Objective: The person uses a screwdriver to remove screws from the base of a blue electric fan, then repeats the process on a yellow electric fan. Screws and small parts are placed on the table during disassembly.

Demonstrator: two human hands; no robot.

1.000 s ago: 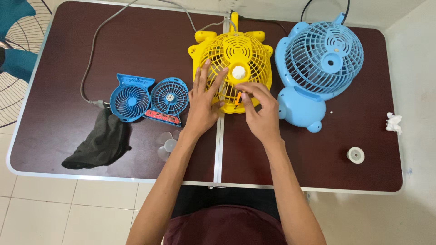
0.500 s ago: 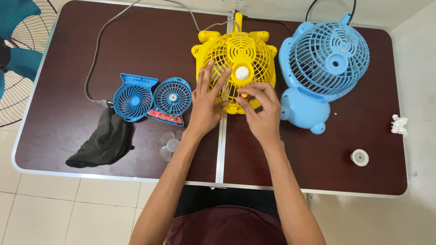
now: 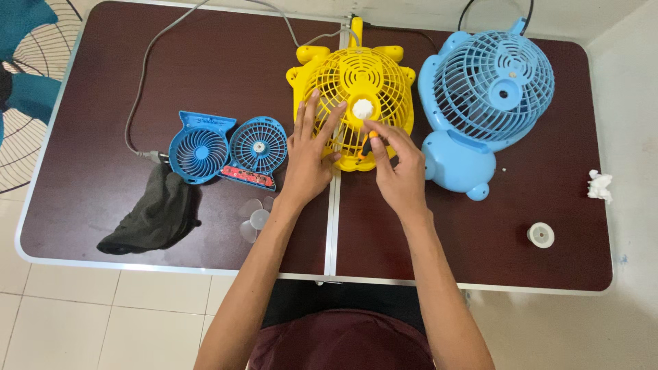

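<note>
Yellow fan (image 3: 353, 75) lying grille-up at the far middle of the dark brown table (image 3: 480, 240). Head view: left hand (image 3: 308, 154) pressed flat on the grille, fingers spread wide; right hand (image 3: 397, 168) pinching a small orange-handled tool (image 3: 367, 145) just below the white hub (image 3: 362, 107). Light blue fan (image 3: 490, 89) just beside, right; two small blue fan parts (image 3: 226, 147) left.

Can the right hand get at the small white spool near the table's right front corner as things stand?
Probably yes. The white spool sits alone on bare tabletop, nothing between it and the right hand, but that hand's fingers pinch a small orange tool at the yellow fan.
</note>
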